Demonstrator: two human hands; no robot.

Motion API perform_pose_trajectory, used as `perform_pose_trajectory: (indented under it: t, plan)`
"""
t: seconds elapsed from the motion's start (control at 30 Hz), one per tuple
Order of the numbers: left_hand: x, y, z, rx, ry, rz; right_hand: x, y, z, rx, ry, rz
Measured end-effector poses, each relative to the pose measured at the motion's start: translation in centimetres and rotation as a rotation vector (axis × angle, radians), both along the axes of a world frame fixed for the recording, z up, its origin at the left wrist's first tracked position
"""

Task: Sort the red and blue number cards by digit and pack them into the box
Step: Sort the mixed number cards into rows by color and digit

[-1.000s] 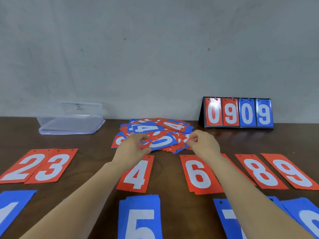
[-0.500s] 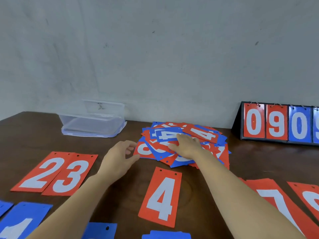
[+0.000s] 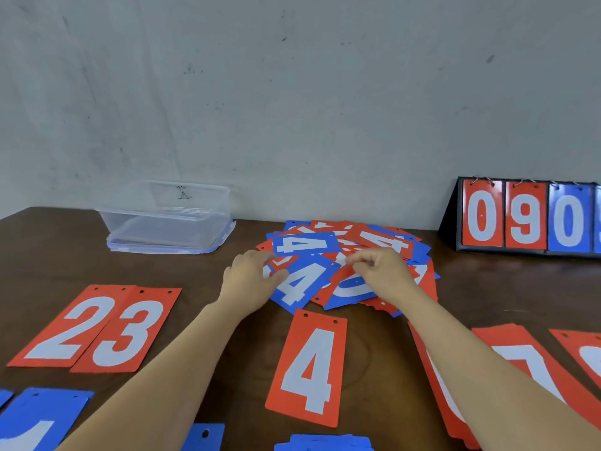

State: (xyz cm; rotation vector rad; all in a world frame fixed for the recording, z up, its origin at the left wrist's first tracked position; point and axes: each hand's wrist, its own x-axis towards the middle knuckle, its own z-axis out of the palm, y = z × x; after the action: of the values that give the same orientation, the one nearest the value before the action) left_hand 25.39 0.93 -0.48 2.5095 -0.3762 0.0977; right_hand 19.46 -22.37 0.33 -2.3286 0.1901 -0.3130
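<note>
Grey, scuffed wall runs behind a dark brown wooden worktop [image 3: 471, 288], seen from the head camera looking forward and down.

At the middle of the worktop, close to the wall, lies a loose pile of cards [image 3: 383, 242], red and blue mixed, overlapping at all angles; several show a white 4. Both hands are at the near edge of that pile. The left hand [image 3: 250, 278] has its fingers curled over the pile's left rim and its thumb laid on a slanted blue 4 card [image 3: 302, 284], gripping that card's corner between them. The right hand [image 3: 380, 271] is curled, thumb and forefinger pinched together on the edge of a red card [image 3: 343, 276] that sits tilted on top of a blue one.

Left of the pile, against the wall, stands a clear plastic box [image 3: 166, 219], nested on its lid, with no cards visible inside. Right of the pile stands a black flip scoreboard [image 3: 455, 219] showing 0, 9, 0.

Just nearer than the pile lies a red 4 card [image 3: 307, 366], face up. To the near left of the pile a red 2 card [image 3: 68, 330] and a red 3 card [image 3: 126, 333] lie side by side, touching. To the near right a red 7 card [image 3: 520, 359] is partly covered by the right forearm. Farther toward the camera than the pile, blue cards [image 3: 39, 421] show along the bottom edge, one with a 1.
</note>
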Motion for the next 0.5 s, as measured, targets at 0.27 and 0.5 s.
perform_pose_trajectory:
  t: [0.27,0.5]
  plan:
    - [0.4,0.2,-0.8,0.272,0.065,0.014,4.7,1.6,0.7,-0.22,0.142,0.08]
    - [0.9,4.7,-1.4,0.187,0.065,0.113,6.3,3.0,-0.7,-0.184,0.196,0.23]
